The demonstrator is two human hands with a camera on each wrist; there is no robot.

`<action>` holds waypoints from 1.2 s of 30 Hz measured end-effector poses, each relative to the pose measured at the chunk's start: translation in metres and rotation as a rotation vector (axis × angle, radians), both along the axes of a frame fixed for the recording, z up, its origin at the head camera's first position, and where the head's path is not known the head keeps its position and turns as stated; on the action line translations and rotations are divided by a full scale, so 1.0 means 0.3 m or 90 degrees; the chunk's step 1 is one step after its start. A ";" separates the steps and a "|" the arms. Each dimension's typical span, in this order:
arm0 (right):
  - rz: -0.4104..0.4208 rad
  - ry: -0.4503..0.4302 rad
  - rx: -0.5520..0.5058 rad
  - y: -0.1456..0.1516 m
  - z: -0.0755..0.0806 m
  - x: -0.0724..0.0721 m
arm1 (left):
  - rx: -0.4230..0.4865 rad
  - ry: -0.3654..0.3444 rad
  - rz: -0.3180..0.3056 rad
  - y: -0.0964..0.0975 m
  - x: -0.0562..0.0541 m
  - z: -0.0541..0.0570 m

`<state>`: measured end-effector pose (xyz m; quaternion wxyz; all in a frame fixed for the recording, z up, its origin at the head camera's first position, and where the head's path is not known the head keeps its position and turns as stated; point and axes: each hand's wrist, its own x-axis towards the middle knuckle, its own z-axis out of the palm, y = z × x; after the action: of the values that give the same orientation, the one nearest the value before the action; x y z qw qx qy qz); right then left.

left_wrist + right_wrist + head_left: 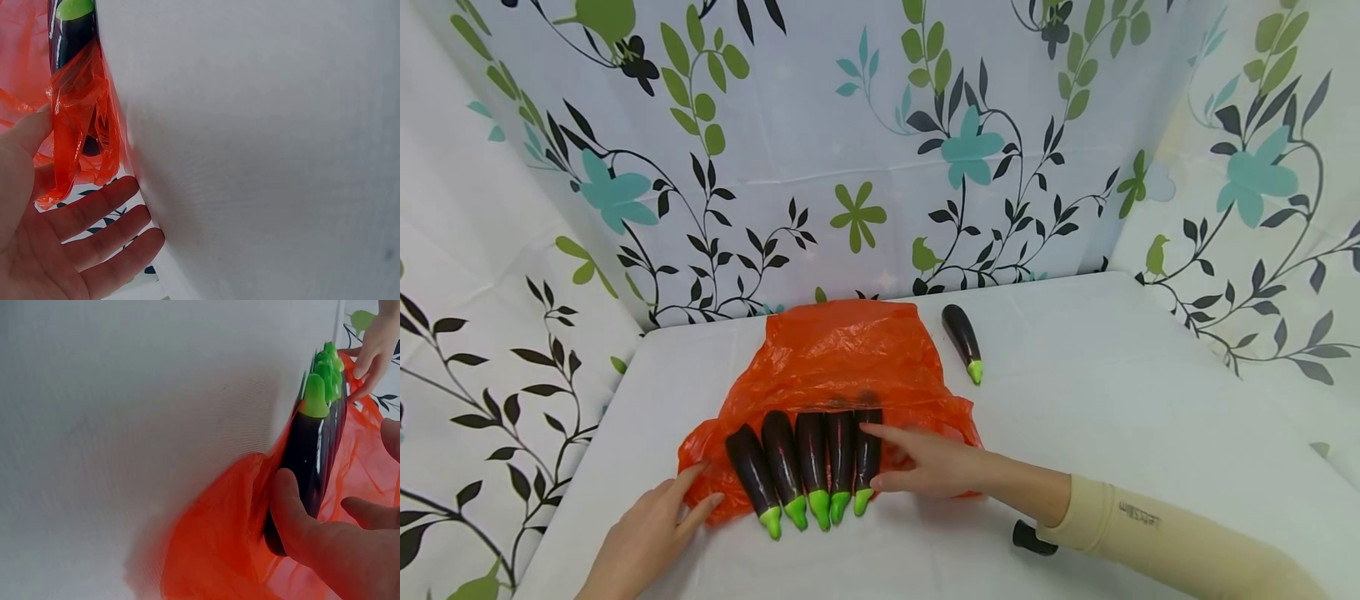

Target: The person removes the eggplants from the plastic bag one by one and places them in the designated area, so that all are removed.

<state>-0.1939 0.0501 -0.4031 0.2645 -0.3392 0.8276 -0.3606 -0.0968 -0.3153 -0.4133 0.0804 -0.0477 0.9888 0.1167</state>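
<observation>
Several dark purple eggplants [812, 454] lie side by side on an orange-red plastic bag [857, 354], green stems toward the near side. The far ends of the rightmost ones show dimly through the bag's film. My right hand [936, 462] touches the rightmost eggplant [303, 453] with thumb and forefinger spread along it; its thumb rests on the eggplant's side in the right wrist view. At the bag's left corner is my left hand [651, 525], thumb and forefinger apart and touching the crumpled plastic [81, 125], other fingers extended.
Another eggplant [961, 342] lies alone on the white tabletop [1075, 375], right of the bag near the back edge. A floral curtain [790, 167] hangs behind the table. By the right sleeve sits a small black object [1033, 538].
</observation>
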 end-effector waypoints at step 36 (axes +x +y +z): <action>-0.005 0.000 0.010 -0.016 -0.034 -0.028 | -0.004 -0.009 0.002 -0.004 -0.006 -0.005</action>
<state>-0.2022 0.0451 -0.4134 0.2659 -0.3335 0.8318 -0.3553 -0.0985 -0.3164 -0.4149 0.0874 -0.0505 0.9884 0.1136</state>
